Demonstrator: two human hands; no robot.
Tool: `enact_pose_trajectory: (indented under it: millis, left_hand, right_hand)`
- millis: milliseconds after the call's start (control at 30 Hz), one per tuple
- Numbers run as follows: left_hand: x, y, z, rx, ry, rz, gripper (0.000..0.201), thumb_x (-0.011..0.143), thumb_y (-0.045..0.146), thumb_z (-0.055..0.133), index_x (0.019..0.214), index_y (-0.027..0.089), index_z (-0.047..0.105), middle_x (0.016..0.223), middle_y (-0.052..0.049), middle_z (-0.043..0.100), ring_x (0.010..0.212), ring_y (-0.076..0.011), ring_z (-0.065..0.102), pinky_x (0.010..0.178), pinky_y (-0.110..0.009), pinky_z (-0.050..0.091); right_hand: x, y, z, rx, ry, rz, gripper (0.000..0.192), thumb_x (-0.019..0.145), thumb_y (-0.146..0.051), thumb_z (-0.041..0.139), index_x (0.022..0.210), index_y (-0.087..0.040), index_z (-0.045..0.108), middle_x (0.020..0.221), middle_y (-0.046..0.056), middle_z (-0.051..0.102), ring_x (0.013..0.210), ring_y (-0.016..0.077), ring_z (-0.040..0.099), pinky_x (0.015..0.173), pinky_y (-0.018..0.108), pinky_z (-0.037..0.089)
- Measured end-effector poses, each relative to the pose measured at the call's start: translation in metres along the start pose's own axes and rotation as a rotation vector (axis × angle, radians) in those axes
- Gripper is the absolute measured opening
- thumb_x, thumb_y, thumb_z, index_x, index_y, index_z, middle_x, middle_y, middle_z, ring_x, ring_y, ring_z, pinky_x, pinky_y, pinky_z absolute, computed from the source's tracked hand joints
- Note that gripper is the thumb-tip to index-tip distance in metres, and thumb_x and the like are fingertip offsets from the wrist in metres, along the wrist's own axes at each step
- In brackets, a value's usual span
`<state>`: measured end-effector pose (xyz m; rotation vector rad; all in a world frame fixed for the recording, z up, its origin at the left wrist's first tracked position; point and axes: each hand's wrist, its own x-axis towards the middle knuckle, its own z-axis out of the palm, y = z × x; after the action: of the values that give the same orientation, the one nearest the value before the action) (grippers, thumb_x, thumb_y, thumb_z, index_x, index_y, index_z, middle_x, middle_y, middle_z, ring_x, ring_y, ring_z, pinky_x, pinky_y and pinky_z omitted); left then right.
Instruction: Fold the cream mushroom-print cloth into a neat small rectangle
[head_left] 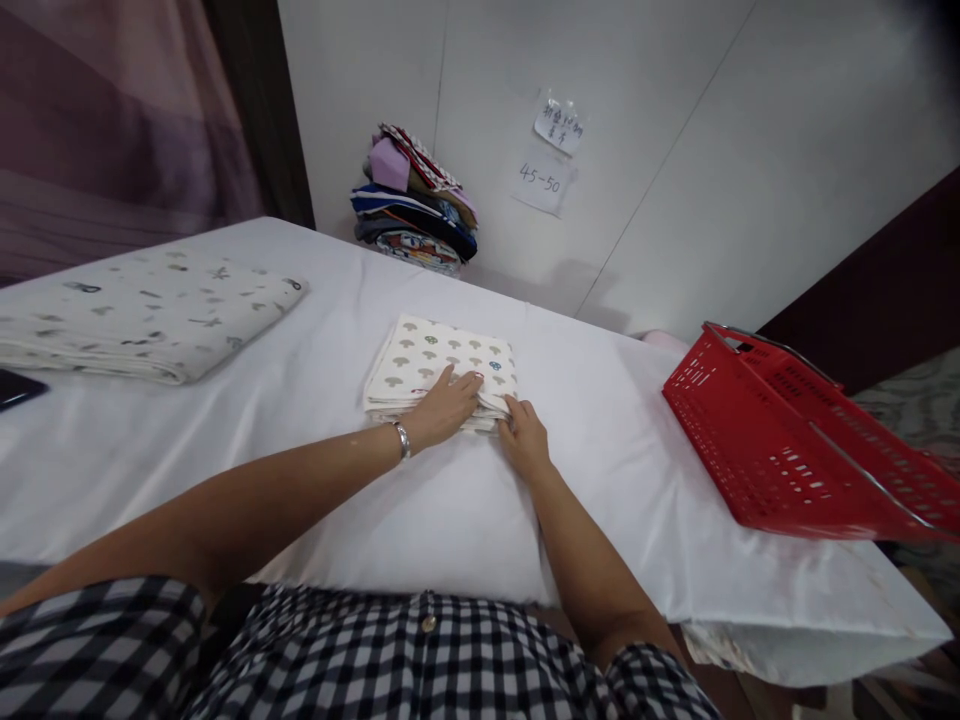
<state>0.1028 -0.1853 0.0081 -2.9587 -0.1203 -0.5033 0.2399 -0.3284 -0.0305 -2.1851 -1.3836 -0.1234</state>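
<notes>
A folded white cloth (pixel 416 350) with a grey mushroom print lies in several layers on the white-covered table. Across its near edge rests my left hand (pixel 444 408), fingers stretched out and pressing on the top layer. My right hand (pixel 526 438) pinches the near right corner, thumb and fingers closed at the edge of the layers. The undersides of both hands are hidden.
Left on the table (pixel 300 480) lies a larger folded printed cloth (pixel 161 310), with a dark phone-like object (pixel 19 388) beside it. A stack of folded fabrics (pixel 416 205) stands against the wall. A red plastic basket (pixel 795 440) occupies the right end.
</notes>
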Motion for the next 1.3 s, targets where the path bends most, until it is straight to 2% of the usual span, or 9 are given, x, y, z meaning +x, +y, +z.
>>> enact_pose_trajectory:
  millis: [200, 300, 467, 600, 733, 1033, 1133, 1300]
  left_hand:
    - [-0.004, -0.003, 0.002, 0.017, 0.029, 0.030, 0.030, 0.086, 0.010, 0.039, 0.090, 0.016, 0.068, 0.134, -0.012, 0.049, 0.129, -0.0261, 0.037, 0.110, -0.053, 0.019]
    - [-0.003, 0.000, 0.003, 0.007, 0.039, 0.035, 0.031, 0.085, 0.008, 0.037, 0.088, 0.015, 0.067, 0.128, -0.013, 0.054, 0.128, -0.0259, 0.039, 0.108, -0.052, 0.023]
    - [0.000, -0.001, -0.002, -0.143, 0.068, -0.071, 0.020, 0.078, 0.012, 0.045, 0.085, 0.016, 0.063, 0.122, -0.013, 0.056, 0.122, -0.0244, 0.044, 0.106, -0.048, 0.030]
    - [-0.005, -0.004, -0.004, -0.232, 0.063, -0.005, 0.017, 0.077, 0.014, 0.046, 0.083, 0.018, 0.062, 0.122, -0.009, 0.056, 0.123, -0.0217, 0.043, 0.109, -0.045, 0.027]
    - [-0.011, -0.001, 0.000, -0.158, 0.045, 0.057, 0.022, 0.076, 0.008, 0.045, 0.084, 0.017, 0.064, 0.118, -0.010, 0.057, 0.124, -0.0232, 0.042, 0.109, -0.045, 0.026]
    - [-0.015, -0.001, -0.001, -0.077, 0.061, -0.003, 0.024, 0.083, 0.010, 0.042, 0.084, 0.017, 0.065, 0.122, -0.009, 0.057, 0.123, -0.0235, 0.044, 0.108, -0.049, 0.025]
    - [-0.016, -0.002, 0.002, -0.053, 0.061, 0.019, 0.024, 0.085, 0.011, 0.042, 0.084, 0.018, 0.065, 0.122, -0.009, 0.058, 0.122, -0.0236, 0.043, 0.108, -0.049, 0.025]
    - [-0.019, -0.003, 0.005, -0.079, 0.083, 0.042, 0.026, 0.087, 0.011, 0.040, 0.085, 0.017, 0.065, 0.120, -0.008, 0.058, 0.118, -0.0226, 0.046, 0.107, -0.047, 0.026]
  right_hand:
    - [0.000, -0.001, 0.001, -0.013, 0.002, 0.016, 0.044, 0.085, -0.031, 0.048, 0.129, -0.025, 0.046, 0.109, 0.005, 0.053, 0.094, 0.0171, 0.053, 0.079, 0.028, 0.045]
    - [0.000, -0.002, 0.001, -0.012, 0.004, 0.015, 0.044, 0.086, -0.031, 0.048, 0.129, -0.025, 0.046, 0.109, 0.005, 0.053, 0.094, 0.0173, 0.053, 0.078, 0.028, 0.045]
    - [0.001, -0.002, 0.000, 0.008, -0.007, 0.046, 0.043, 0.086, -0.028, 0.044, 0.129, -0.026, 0.046, 0.107, 0.004, 0.053, 0.089, 0.0160, 0.054, 0.074, 0.027, 0.045]
    - [0.003, 0.000, 0.001, 0.035, -0.015, 0.063, 0.045, 0.085, -0.026, 0.045, 0.129, -0.025, 0.046, 0.106, 0.004, 0.053, 0.090, 0.0163, 0.054, 0.075, 0.027, 0.045]
    - [0.003, 0.002, 0.001, 0.048, -0.010, 0.053, 0.044, 0.084, -0.026, 0.045, 0.128, -0.026, 0.048, 0.104, 0.003, 0.054, 0.086, 0.0161, 0.054, 0.076, 0.027, 0.045]
    - [0.001, 0.000, 0.000, -0.016, -0.018, -0.001, 0.047, 0.082, -0.022, 0.045, 0.128, -0.026, 0.047, 0.106, 0.004, 0.052, 0.086, 0.0167, 0.054, 0.074, 0.027, 0.046]
    - [0.000, 0.000, 0.000, -0.022, -0.008, 0.006, 0.047, 0.081, -0.022, 0.045, 0.128, -0.026, 0.048, 0.107, 0.004, 0.052, 0.087, 0.0170, 0.054, 0.076, 0.027, 0.046]
    - [-0.001, 0.001, 0.001, 0.017, 0.040, -0.004, 0.046, 0.081, -0.025, 0.048, 0.127, -0.025, 0.048, 0.110, 0.006, 0.052, 0.098, 0.0186, 0.052, 0.081, 0.029, 0.047]
